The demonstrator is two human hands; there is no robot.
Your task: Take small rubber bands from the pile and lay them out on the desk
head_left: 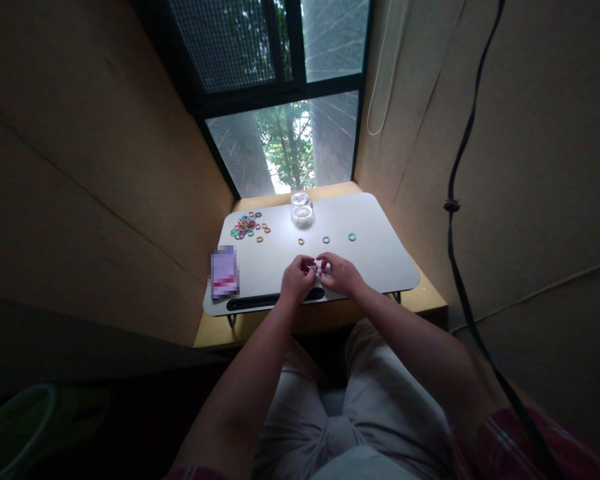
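Observation:
My left hand (298, 277) and my right hand (340, 274) meet above the near part of a white lap table (375, 267). Pinched between the fingertips of both is a small pale purple hair tie (318, 269); the fingers partly cover it, so its exact shape is unclear. Beyond my hands, an orange hair tie (301, 241), a blue hair tie (326, 239) and a green hair tie (352, 237) lie spaced out in a row. A loose pile of several coloured hair ties (245, 225) is at the far left.
A clear plastic jar (301, 210) stands at the table's back edge, near the window. On the left lies a blurred purple packet (224, 272). A black slot strip (255, 303) runs along the front edge. A black cable (451, 173) hangs at the right.

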